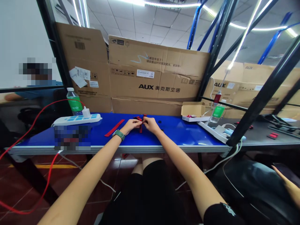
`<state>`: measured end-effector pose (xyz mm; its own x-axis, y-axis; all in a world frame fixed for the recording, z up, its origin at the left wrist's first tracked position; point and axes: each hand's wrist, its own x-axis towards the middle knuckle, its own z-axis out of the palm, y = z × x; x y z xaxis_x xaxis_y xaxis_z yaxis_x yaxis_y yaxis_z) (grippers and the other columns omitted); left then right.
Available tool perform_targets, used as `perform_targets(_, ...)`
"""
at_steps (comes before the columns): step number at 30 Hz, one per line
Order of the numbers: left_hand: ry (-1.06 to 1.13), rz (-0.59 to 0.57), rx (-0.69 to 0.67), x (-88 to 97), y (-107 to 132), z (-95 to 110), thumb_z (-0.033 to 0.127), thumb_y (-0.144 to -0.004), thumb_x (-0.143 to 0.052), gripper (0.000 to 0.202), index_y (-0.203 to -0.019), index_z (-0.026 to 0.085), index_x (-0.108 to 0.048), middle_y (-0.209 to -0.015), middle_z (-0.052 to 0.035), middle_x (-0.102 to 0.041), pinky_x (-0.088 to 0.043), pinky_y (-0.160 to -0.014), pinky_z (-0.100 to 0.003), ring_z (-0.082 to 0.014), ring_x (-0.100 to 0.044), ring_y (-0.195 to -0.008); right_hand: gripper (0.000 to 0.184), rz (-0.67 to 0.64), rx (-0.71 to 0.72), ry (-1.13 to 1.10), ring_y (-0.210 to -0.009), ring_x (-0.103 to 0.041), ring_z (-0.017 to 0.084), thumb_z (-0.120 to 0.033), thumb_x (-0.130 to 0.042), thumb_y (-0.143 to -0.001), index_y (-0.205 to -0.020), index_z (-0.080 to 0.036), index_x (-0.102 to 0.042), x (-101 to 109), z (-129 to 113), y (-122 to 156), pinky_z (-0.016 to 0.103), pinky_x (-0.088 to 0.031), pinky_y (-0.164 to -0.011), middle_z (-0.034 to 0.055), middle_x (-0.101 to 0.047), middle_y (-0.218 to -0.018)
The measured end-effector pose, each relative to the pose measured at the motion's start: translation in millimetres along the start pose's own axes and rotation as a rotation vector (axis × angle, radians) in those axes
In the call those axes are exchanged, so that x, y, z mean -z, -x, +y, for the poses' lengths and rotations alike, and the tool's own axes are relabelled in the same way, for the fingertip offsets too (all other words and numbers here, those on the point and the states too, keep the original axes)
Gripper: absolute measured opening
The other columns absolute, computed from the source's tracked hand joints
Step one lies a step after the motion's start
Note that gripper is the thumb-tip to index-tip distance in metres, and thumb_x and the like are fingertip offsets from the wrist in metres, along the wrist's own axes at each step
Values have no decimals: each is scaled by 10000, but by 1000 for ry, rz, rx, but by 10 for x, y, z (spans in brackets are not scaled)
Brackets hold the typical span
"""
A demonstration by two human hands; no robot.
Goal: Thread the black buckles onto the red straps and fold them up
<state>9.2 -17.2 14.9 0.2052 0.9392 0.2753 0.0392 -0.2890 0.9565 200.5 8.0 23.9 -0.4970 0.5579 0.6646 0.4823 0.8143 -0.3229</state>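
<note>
Both my hands meet over the middle of the blue tabletop (pixel 187 134). Between their fingertips is a small red and black strap-like piece (pixel 141 128), too small and too covered to make out fully. My left hand (pixel 131 126), with a green-banded watch (pixel 120 135) at the wrist, is closed in a pinch on its left side. My right hand (pixel 151 124) pinches it from the right. A flat red strip (pixel 114 128) lies to the left of my left hand. Small black bits (pixel 159 122) lie just right of my right hand.
A white power strip (pixel 77 119) and a green-labelled bottle (pixel 75 101) stand at left. At right are an open small carton (pixel 194 113), another power strip (pixel 214 132) and bottle (pixel 217 112). Large cardboard (pixel 154 78) walls the back. People sit on both sides.
</note>
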Motion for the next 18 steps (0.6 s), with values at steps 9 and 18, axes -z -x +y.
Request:
perform_targets(9,-62,71,-59,5,-84,-59,598,-498,-903,674,-921,91,-764,-888,-118,-763,-562,-726,-345,-217,-685,-777,223,-49,-83,289,-808,-591,177,-51,-479,-842,-883,-199,-639,-8,-113,-32,215,-341,-698,43,-695,-872)
perform_targets(18,-491,143,-185,47,-92,-98,382,-761,-761,268,-907,159,-779,-908,-97,-786,-549,-813,-341,-242,-722,-842,261,-155,-39,275,-887,-621,181,-32,-494,-841,-982,-196,-641,29,-109,2,222,-387,-746,62,-708,-972)
